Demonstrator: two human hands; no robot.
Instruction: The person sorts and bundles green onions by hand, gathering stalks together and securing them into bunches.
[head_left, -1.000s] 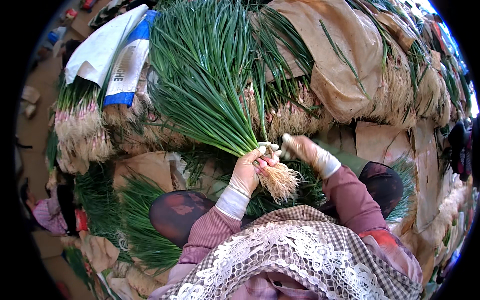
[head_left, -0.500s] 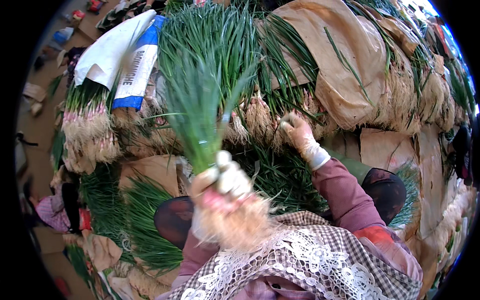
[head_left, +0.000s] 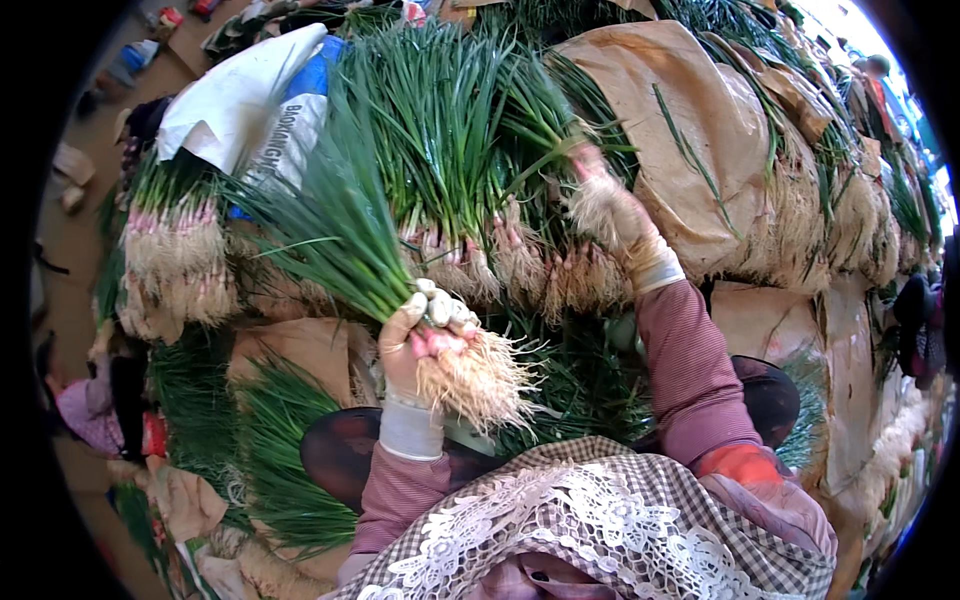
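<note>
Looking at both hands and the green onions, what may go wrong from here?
1. The left hand grips a big bunch of green onions near the bulbs, and no tie is visible; if the grip loosens, stalks might slip out.

2. The right hand seems to hold a smaller bunch, whose leaves overlap those of the row of onions in this view; they might tangle or bend.

left fingers (head_left: 440,308): round rooted green bunch (head_left: 475,378) | right fingers (head_left: 627,216): holding smaller bunch (head_left: 597,200), blurred
</note>
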